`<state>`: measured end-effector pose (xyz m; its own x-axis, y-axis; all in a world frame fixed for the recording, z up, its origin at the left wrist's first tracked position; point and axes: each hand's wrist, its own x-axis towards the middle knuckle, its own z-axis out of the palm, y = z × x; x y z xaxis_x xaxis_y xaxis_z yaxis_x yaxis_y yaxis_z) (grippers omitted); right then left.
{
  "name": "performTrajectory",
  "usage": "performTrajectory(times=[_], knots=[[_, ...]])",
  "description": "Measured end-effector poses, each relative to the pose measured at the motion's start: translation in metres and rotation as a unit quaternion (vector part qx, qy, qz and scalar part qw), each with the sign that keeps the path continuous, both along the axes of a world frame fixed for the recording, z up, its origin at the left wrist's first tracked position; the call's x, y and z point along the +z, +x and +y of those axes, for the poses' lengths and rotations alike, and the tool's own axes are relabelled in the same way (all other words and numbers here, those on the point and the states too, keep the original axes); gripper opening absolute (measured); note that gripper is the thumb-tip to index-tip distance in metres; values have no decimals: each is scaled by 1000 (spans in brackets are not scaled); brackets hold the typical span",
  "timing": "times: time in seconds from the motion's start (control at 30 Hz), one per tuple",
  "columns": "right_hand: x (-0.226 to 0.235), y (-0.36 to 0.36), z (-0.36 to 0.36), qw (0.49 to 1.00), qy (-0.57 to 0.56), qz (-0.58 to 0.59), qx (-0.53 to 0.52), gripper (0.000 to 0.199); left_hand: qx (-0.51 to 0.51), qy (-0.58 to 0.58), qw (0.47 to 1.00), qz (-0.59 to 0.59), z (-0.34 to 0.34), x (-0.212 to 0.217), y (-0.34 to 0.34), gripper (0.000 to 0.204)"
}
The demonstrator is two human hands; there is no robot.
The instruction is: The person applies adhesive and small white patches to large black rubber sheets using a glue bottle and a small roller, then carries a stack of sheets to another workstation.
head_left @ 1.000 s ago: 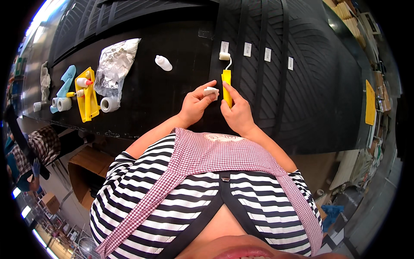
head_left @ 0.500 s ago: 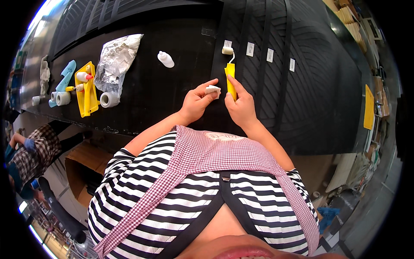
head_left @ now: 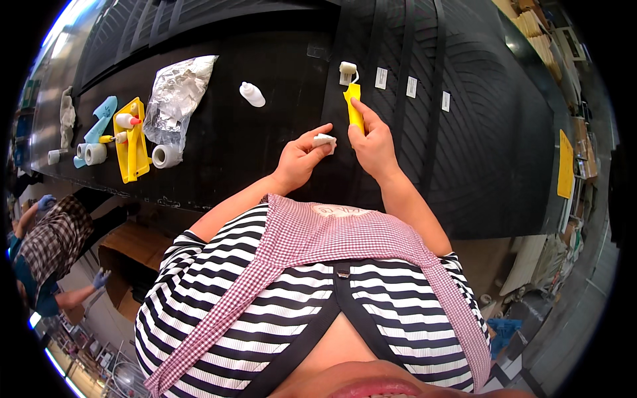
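My right hand grips the yellow handle of a small paint roller. The white roller head lies over a white label on a black strip, covering part of it. Between the fingers of my left hand is a small white folded piece of paper, held just left of the roller handle. More white labels lie in a row to the right, on the dark strips. A white squeeze bottle lies on the black table left of the roller.
On the left are a clear bag of white scraps, a yellow paint tray, tape rolls and a light blue piece. A person in a checked apron stands lower left by a cardboard box.
My right hand has moved slightly away from me, pushing the roller head farther up over the label. My left hand still holds the paper. The other person's arms have shifted.
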<state>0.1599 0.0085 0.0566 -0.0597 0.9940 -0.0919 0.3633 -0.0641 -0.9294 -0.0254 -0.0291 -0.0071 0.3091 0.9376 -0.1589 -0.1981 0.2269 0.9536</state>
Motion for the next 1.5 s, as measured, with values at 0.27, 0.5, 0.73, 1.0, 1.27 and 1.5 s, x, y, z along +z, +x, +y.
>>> performTrajectory(times=[0.27, 0.5, 0.73, 1.0, 1.27, 1.5], knots=[[9, 9, -27, 998, 13, 56, -7, 47, 19, -25, 998, -55, -1, -1, 2, 19], [4, 2, -35, 994, -3, -98, 43, 52, 4, 3, 1000, -12, -1, -2, 0, 25], [2, -2, -32, 996, -10, -78, 28, 51, 21, -40, 998, -33, -1, 5, 2, 20], [-6, 5, -41, 999, -5, 38, 8, 55, 7, 6, 1000, -7, -2, 0, 1, 30], [20, 15, -76, 954, -61, 287, 57, 67, 2, -30, 998, -51, -5, 26, 2, 26], [-8, -8, -88, 952, -141, 185, 201, 46, -30, -73, 993, -92, -33, 72, -15, 20]])
